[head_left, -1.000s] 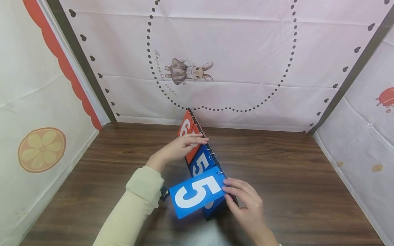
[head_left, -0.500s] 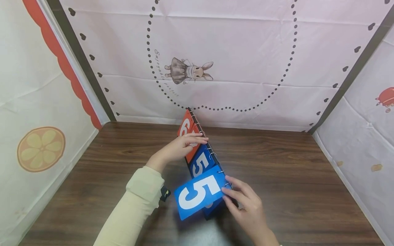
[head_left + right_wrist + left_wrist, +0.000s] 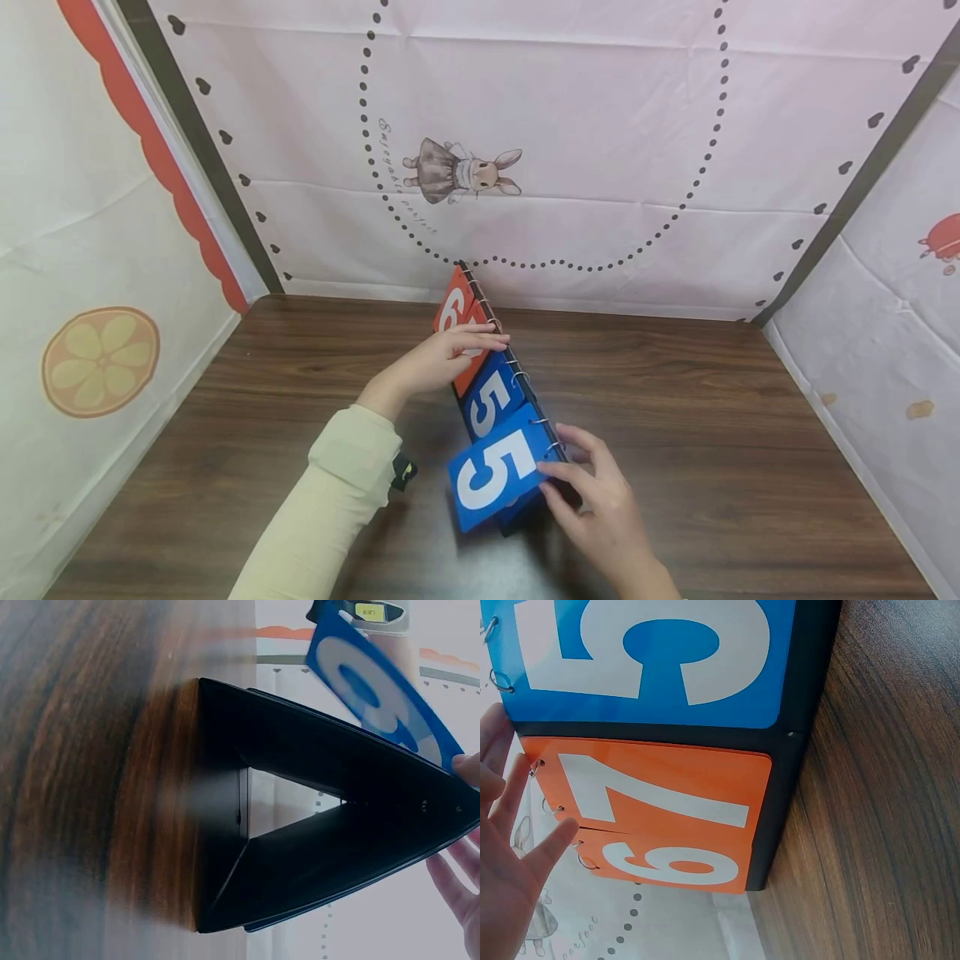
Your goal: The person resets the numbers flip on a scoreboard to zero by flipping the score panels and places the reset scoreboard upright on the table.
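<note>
A tabletop flip scoreboard (image 3: 529, 386) with a black tent-shaped stand stands at an angle on the table. Its ringed cards show white numerals, blue with 5 and orange (image 3: 660, 780) with 1 and 6. My left hand (image 3: 423, 362) rests on the ridge, fingers straight across it, thumb tip by the orange cards. At the near end my right hand (image 3: 607, 508) pinches a blue number card (image 3: 498, 471) by its ring-side edge. That card is tilted away from the stand. In the right wrist view, other fingertips (image 3: 446, 881) lie along the opposite panel.
The dark wood table (image 3: 720, 433) surrounds the scoreboard. Behind it hangs a white cloth (image 3: 600, 125) with a printed rabbit, and cloth walls rise on both sides. A black band (image 3: 402, 472) sits on the left wrist.
The pinched blue card has swung down and to the right, closer to the stand. My right hand's fingers have shifted slightly along with it. The left hand has stayed in place.
</note>
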`<state>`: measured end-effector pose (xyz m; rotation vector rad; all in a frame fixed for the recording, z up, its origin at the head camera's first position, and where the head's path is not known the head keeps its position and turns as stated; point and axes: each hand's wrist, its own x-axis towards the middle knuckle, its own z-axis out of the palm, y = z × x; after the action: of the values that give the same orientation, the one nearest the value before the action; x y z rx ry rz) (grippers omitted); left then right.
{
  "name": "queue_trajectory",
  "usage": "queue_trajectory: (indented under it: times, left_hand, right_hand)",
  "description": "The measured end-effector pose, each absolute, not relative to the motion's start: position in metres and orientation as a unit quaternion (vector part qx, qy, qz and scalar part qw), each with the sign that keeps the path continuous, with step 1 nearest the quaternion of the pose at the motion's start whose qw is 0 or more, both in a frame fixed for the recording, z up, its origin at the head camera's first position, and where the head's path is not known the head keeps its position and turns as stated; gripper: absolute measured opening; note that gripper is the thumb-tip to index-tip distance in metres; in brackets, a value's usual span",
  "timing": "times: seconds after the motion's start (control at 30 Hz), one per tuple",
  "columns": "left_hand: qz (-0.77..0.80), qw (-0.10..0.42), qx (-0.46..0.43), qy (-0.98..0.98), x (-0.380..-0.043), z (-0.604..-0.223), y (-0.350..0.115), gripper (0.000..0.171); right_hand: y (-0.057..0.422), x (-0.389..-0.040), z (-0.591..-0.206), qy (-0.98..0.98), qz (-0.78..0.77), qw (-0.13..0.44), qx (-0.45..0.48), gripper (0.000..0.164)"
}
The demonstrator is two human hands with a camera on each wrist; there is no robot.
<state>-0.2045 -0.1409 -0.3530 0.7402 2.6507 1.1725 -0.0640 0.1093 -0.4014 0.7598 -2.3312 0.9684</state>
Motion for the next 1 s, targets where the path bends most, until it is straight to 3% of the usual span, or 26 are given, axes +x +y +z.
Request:
queue_trajectory:
  times: [0.47,0.6,0.8,0.9,1.0]
  left_hand:
    - [0.398,0.081,0.253,0.878,-0.206,-0.353,-0.141,0.041]
    - [0.398,0.079,0.264,0.875,-0.206,-0.353,-0.142,0.041]
    - [0.398,0.08,0.255,0.878,-0.206,-0.352,-0.142,0.042]
    - [0.398,0.08,0.258,0.877,-0.206,-0.352,-0.142,0.042]
    - [0.399,0.079,0.26,0.876,-0.206,-0.353,-0.142,0.042]
  right_hand:
    - [0.104,-0.064,-0.407,-0.851,0.383,0.267,0.243,0.01]
    - [0.1,-0.065,-0.409,-0.838,0.399,0.285,0.238,0.022]
    - [0.095,-0.065,-0.411,-0.838,0.405,0.292,0.221,0.056]
    - [0.095,-0.064,-0.411,-0.83,0.457,0.26,0.188,0.066]
    - [0.102,-0.066,-0.413,-0.81,0.531,0.21,0.134,0.061]
